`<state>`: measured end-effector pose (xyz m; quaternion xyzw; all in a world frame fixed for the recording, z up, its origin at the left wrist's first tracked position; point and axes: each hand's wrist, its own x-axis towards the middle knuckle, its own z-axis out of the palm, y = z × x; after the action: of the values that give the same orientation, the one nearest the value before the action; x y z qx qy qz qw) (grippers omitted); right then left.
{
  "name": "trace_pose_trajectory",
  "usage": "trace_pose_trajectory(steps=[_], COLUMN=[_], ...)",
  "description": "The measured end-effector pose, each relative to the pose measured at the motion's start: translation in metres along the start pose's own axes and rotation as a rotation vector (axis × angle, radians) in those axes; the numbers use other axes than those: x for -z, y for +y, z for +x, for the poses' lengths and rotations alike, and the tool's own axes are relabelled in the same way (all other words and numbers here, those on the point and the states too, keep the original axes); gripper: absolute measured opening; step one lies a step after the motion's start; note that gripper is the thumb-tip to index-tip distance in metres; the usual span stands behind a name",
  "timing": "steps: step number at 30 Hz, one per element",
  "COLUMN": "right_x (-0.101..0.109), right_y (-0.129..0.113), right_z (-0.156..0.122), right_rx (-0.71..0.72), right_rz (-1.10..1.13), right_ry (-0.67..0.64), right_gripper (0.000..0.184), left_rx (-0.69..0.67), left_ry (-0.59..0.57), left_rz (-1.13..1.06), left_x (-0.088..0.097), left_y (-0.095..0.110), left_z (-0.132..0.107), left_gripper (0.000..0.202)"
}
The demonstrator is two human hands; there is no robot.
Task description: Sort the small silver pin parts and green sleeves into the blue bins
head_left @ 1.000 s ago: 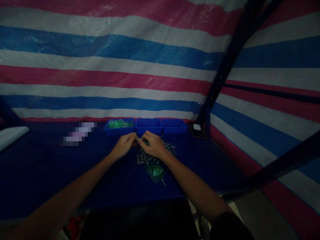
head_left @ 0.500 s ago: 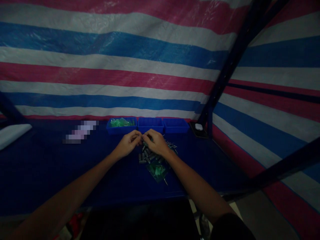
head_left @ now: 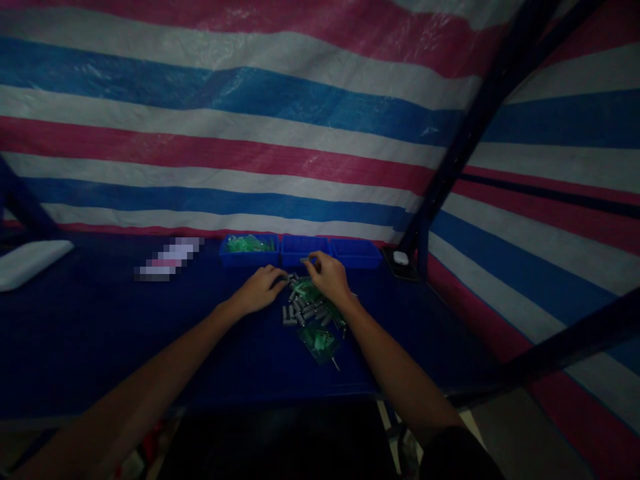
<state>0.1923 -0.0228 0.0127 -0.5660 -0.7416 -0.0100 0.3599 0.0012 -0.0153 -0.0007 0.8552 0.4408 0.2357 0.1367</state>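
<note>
Between the thumb and fingertips of my right hand (head_left: 331, 275) is a small grey metal cylinder (head_left: 305, 260), raised in front of the middle blue bin. My left hand (head_left: 259, 289) is at the left edge of a pile of similar grey cylinders (head_left: 309, 311), thumb and forefinger closed around something small and dark that I cannot make out. A clear bag with green pieces (head_left: 320, 342) lies at the near side of the pile. More green pieces (head_left: 306, 288) show below my right hand, which hides part of the heap.
Behind the hands stand three blue bins: the left bin (head_left: 223, 255) holds green bagged pieces, beside a middle bin (head_left: 283, 260) and a right bin (head_left: 375, 257). A white case (head_left: 400, 257) rests on a dark flat object at right. A white object (head_left: 33, 265) lies far left.
My hands have moved apart: the right one went up toward the middle bin with a cylinder, uncovering more of the pile. My left hand is slightly lower. The view has shifted a little.
</note>
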Motion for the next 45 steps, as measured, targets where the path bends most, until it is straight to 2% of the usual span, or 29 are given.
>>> trace_pose_trajectory(steps=[4,7,14,17,21,26,30,34,37,40,45], right_x=[-0.001,-0.004,-0.008,-0.009,-0.010,-0.009,-0.006,-0.001,0.004,0.002,-0.007], right_y=[0.019,0.023,0.027,0.030,0.031,0.024,0.016,0.009,0.001,-0.009,-0.017], right_z=[0.008,0.011,0.016,0.017,0.015,0.008,0.002,-0.002,-0.004,-0.008,-0.012], right_rx=[-0.176,-0.214,-0.254,-0.265,-0.258,-0.163,-0.119,-0.052,0.089,0.217,0.283], right_rz=[-0.112,-0.146,-0.195,-0.213,-0.223,-0.214,-0.213,-0.172,-0.040,0.127,0.228], right_ry=[0.065,0.047,0.052,-0.009,-0.061,-0.165,-0.244,-0.143,-0.084,-0.127,-0.204], right_gripper=[0.025,0.026,0.026,0.027,0.037,0.042,0.050,0.046,0.035,0.024,0.024], left_rx=[0.100,0.103,0.067,0.086,0.124,0.173,0.042,-0.033,-0.024,0.004,0.042], left_ry=[-0.105,-0.090,-0.093,-0.080,-0.066,-0.110,-0.103,-0.015,0.045,0.096,0.093], left_rz=[0.208,0.222,0.245,0.255,0.260,0.282,0.134,-0.093,-0.223,-0.372,-0.552], left_x=[-0.001,-0.001,-0.002,-0.003,0.000,0.010,0.009,0.002,0.000,0.002,0.007], left_y=[-0.003,0.003,0.009,0.007,0.005,-0.007,-0.015,-0.007,-0.002,-0.005,-0.010], left_z=[-0.002,-0.004,-0.003,-0.001,-0.001,-0.001,0.002,0.003,0.003,0.004,0.004], left_gripper=[0.035,0.038,0.029,0.023,0.022,0.025,0.021,0.022,0.024,0.029,0.034])
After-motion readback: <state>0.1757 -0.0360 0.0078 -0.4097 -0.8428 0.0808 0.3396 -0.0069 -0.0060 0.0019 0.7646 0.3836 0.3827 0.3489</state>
